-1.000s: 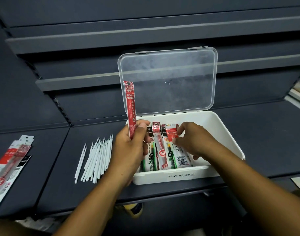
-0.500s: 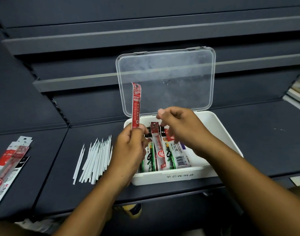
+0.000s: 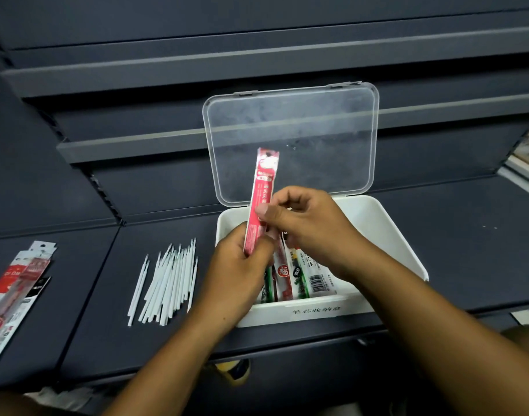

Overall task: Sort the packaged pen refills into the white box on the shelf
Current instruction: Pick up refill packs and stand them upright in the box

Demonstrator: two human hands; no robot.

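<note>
A: Item one, location?

B: Red refill packet (image 3: 261,187), long narrow sleeve. Stands nearly upright above the left end of the white box (image 3: 387,234), in front of the box's raised clear lid (image 3: 311,130). Not yet inside.

A: Grip?

B: Left hand (image 3: 239,274): fingers curled tight round the packet's lower end. Right hand (image 3: 312,228): thumb and forefinger pinched on the packet's middle, remaining fingers loosely curled behind.

A: Handling estimate?

B: Probably very light. Thin glossy film, likely slick and bendy across the flat, stiffened somewhat by the refills inside. Unlikely to break; likely to flop or slip if taken by one tip. Best hold, by judgement: a pinch on the flat faces near mid-length, as at present, then laid down lengthwise.

A: Contents of the box?

B: Several packets (image 3: 299,274) lying side by side, front to back, in the box's left half. Bare white floor in the right half.

A: Outside the box?

B: Bundle of loose white refills (image 3: 170,280) on the dark shelf (image 3: 467,232), just left of the box. Further left, well apart from the box, a fanned stack of flat packets (image 3: 14,280), partly cut off by the frame edge.

A: Stage?

B: Seemingly mid-sort: one packet in hand, next place apparently beside those already laid.
</note>
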